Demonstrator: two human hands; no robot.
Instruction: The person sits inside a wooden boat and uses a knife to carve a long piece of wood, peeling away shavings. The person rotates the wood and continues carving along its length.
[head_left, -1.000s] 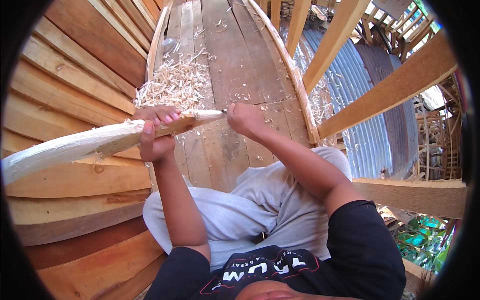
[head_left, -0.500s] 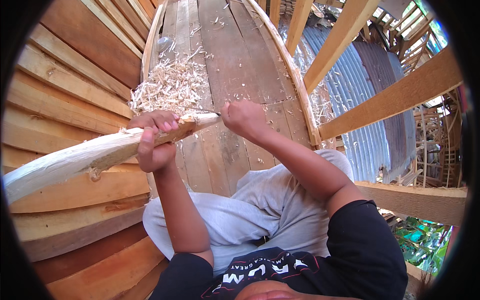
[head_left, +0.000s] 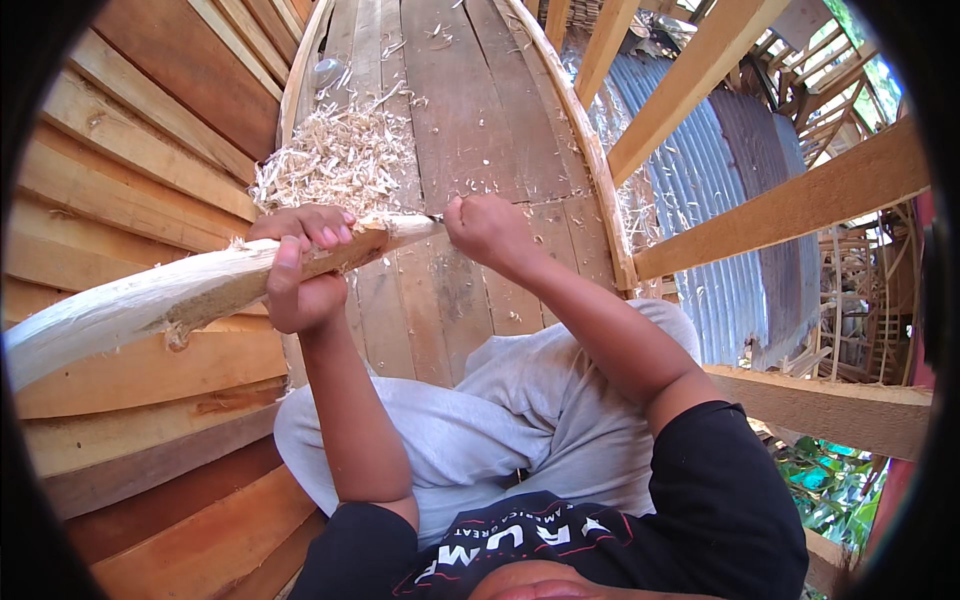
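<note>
A long pale wooden pole (head_left: pixel 130 300), stripped of bark, slants from the left edge toward the middle and narrows to a whittled tip. My left hand (head_left: pixel 308 275) is closed around it a little back from that tip, thumb on the near side and fingers over the top. Just beyond the tip, my right hand (head_left: pixel 488 232) is a closed fist around the handle of a knife (head_left: pixel 437 217). Only a short bit of dark, thin blade shows, lying against the pole's end; the handle is hidden in the fist.
Curled wood shavings (head_left: pixel 345 160) are heaped on the plank floor (head_left: pixel 465 110), near a small clear round object (head_left: pixel 327 70). A board wall (head_left: pixel 140 220) closes off the left. Wooden rails (head_left: pixel 800 200) stand on the right, with corrugated metal sheets (head_left: pixel 690 180) beyond.
The blade, earlier seen stretching over the top of the pole, now shows only a short bit at the tip. Both hands keep their grips; the pole and left hand have shifted slightly.
</note>
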